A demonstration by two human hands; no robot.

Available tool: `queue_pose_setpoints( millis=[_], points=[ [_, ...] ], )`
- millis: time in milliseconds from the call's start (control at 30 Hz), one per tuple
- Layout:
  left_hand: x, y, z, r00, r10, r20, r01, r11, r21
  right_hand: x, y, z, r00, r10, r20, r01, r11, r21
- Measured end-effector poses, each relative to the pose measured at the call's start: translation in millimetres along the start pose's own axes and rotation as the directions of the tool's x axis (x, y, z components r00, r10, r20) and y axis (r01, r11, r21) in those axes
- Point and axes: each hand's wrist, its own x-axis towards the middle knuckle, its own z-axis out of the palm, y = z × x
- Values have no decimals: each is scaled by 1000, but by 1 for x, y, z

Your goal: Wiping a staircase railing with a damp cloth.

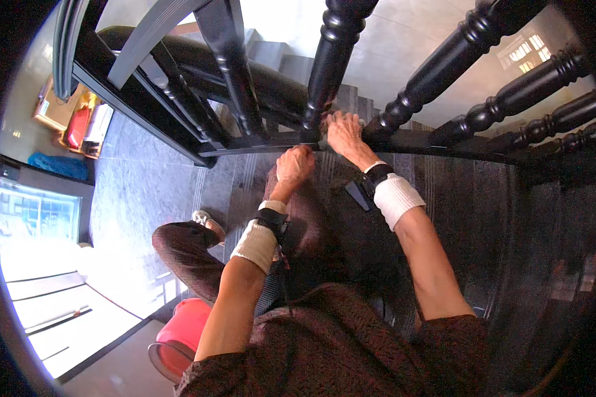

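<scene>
My right hand [345, 133] is at the foot of a black turned baluster [330, 54], just above the bottom rail [407, 143]. Its fingers curl over what looks like a small greyish cloth, mostly hidden and blurred. Lower and to the left, my left hand [294, 165] is bent into a loose fist beside the same rail. Its fingertips are turned away, so I cannot tell whether it grips anything. Both wrists wear pale knitted cuffs under black straps. Another baluster [422, 84] slants up just right of my right hand.
Dark stair treads [457, 208] run beneath me. A pink bucket [188, 322] stands at my lower left. More balusters [238, 89] and a curved handrail [156, 34] rise at the left. Beyond are a cardboard box [57, 106], a blue bundle [58, 166] and a bright glass opening [39, 208].
</scene>
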Motion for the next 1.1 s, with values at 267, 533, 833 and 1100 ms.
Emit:
queue_pose_setpoints(
  millis=[267,533,833,1100],
  points=[
    [-8,-6,-5,999,31,-10,-32,999,-7,-69,9,-30,894,-420,-158,442,886,143],
    [-9,34,-5,997,35,66,-36,999,13,-124,100,-109,877,-473,-85,479,875,74],
    [-14,39,6,993,114,26,-114,993,-3,-46,154,-91,945,312,-100,-239,864,442],
    [-8,36,-18,998,-18,64,15,999,46,-20,172,-49,969,167,184,-247,728,640]
  ],
)
